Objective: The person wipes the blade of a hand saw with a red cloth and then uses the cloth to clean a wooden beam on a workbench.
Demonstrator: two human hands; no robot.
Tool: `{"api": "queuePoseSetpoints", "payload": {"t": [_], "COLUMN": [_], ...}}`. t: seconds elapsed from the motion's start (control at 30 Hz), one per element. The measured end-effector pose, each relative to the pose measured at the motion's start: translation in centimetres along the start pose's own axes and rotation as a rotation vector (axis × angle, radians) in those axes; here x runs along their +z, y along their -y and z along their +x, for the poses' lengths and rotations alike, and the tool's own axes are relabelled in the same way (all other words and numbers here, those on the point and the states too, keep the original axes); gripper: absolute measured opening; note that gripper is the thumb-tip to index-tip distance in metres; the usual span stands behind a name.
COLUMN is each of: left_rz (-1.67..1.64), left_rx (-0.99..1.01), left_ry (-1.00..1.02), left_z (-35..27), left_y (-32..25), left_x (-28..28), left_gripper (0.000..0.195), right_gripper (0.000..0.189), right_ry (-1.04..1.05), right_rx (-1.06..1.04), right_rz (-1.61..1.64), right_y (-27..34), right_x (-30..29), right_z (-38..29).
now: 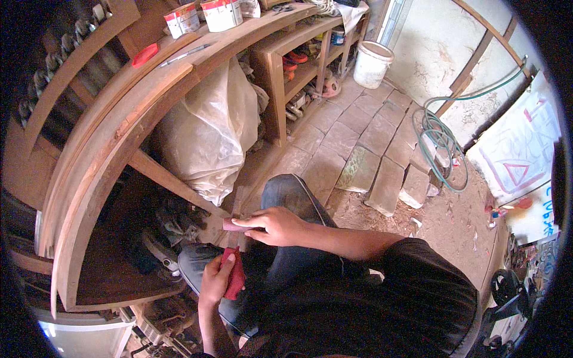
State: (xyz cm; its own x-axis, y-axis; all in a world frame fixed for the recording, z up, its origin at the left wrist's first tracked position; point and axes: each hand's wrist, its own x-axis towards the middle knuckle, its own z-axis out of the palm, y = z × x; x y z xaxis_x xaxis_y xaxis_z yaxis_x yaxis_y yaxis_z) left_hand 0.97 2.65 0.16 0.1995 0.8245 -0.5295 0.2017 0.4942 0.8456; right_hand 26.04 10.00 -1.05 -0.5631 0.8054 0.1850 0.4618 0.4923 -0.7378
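My left hand point(213, 283) is closed around the red handle point(234, 282) of what looks like a small handsaw, low in front of my body. The narrow blade point(237, 203) points away from me, and its far end blurs into the floor behind it. A folded reddish piece, probably sandpaper point(231, 225), is pinched in my right hand point(278, 226). It lies across the blade, a short way beyond the handle, and hides part of the metal. Both hands are between my bent knees point(286, 194).
A long wooden workbench point(94, 165) curves along the left, bearing paint cans point(222, 15), a red lid point(145, 55) and a pen-like tool point(184, 55). Plastic sheeting point(215, 129) hangs beneath. Ahead are a white bucket point(374, 65), stone pavers point(362, 168) and a coiled green hose point(441, 138).
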Motion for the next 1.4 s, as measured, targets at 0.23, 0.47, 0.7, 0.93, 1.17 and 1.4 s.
{"api": "queuePoseSetpoints", "payload": {"t": [0.23, 0.47, 0.7, 0.93, 1.17, 1.4], "left_rz": [-0.015, 0.027, 0.021, 0.048, 0.042, 0.047], "left_rx": [0.001, 0.005, 0.027, 0.031, 0.037, 0.025], "left_ry": [0.01, -0.015, -0.001, -0.009, 0.01, 0.003], "left_z": [0.06, 0.06, 0.17, 0.13, 0.24, 0.22], "left_y": [0.18, 0.19, 0.47, 0.26, 0.41, 0.62], "left_x": [-0.03, 0.03, -0.06, 0.03, -0.18, -0.24], "left_gripper": [0.037, 0.037, 0.038, 0.039, 0.039, 0.038], "right_gripper": [0.049, 0.047, 0.049, 0.048, 0.047, 0.046], "right_ry": [-0.033, -0.055, -0.039, -0.012, -0.046, -0.056], "right_rx": [-0.033, -0.053, -0.043, -0.009, -0.046, -0.064], "right_rz": [0.023, 0.001, -0.028, -0.032, -0.027, 0.003], "right_y": [-0.22, -0.76, -0.33, -0.21, -0.05, -0.45], "right_x": [0.37, 0.91, 0.45, 0.44, 0.35, 0.73], "right_z": [0.05, -0.02, -0.06, -0.08, 0.01, -0.02]}}
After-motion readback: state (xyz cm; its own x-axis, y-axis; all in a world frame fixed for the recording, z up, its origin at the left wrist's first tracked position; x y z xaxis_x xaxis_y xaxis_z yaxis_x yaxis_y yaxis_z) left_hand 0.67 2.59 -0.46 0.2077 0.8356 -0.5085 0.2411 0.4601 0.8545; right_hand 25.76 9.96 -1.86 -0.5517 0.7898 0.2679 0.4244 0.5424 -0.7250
